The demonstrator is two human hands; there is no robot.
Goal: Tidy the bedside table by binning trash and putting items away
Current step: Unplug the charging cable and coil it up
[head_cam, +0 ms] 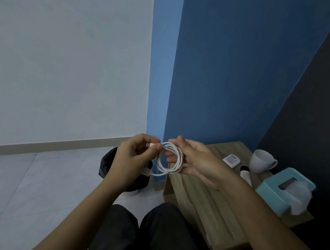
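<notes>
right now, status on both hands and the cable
Left hand pinches plug end, right hand holds coil. White cable coiled between them. Black bin on floor behind hands.

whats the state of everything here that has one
white cable: wound into a coil, held off the table
left hand: pinches the cable's plug
right hand: holds the coil, fingers through it
bin: open, black liner, on the floor
mug: upright on the bedside table
tissue box: on the table, one tissue sticking out
</notes>
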